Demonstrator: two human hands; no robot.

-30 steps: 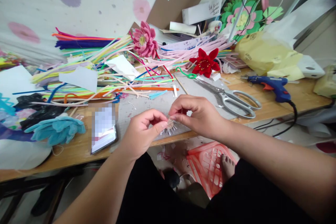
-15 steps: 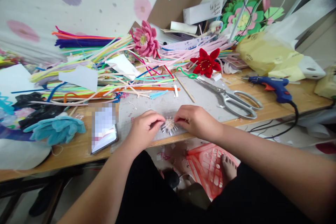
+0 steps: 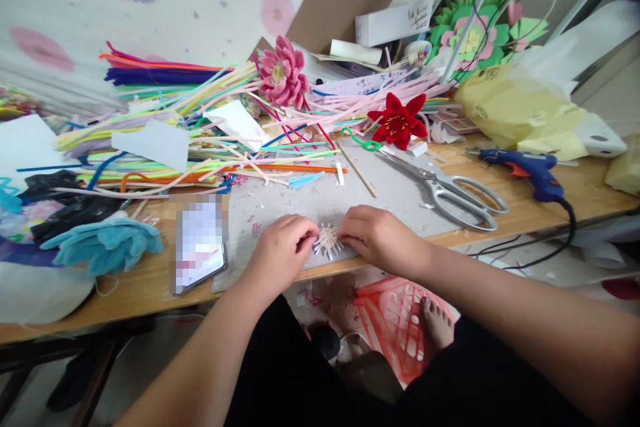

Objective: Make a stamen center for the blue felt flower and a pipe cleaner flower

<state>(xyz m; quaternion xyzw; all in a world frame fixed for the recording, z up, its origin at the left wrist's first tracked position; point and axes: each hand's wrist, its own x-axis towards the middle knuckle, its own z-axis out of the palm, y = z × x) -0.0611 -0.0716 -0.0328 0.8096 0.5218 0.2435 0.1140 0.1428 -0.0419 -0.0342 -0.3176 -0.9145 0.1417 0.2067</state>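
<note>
A small cream-white bundle of thin strands (image 3: pixel 329 241), spread out like a flower's stamens with pale tips, sits between my hands near the front edge of the grey cutting mat (image 3: pixel 300 203). My left hand (image 3: pixel 285 247) pinches at its left side, thumb and forefinger together. From the right, my right hand (image 3: pixel 373 233) pinches the strands on that side. The exact tips held are too small to make out. Just beyond lie a thin wooden stick (image 3: pixel 359 172), a white strip (image 3: pixel 341 174) and short light-blue pieces (image 3: pixel 306 179).
Silver scissors (image 3: pixel 445 190) lie right of the mat, with a blue glue gun (image 3: pixel 530 170) and its cable farther right. A phone (image 3: pixel 200 247) and blue fuzzy flower (image 3: pixel 105 243) are at left. Pipe cleaners (image 3: pixel 165 77), a pink flower (image 3: pixel 283 73) and a red flower (image 3: pixel 399 120) fill the back.
The whole view has shifted slightly, so things appear a little farther right. Both hands stay pinched at the sides of the strand bundle, with only slight finger movement.
</note>
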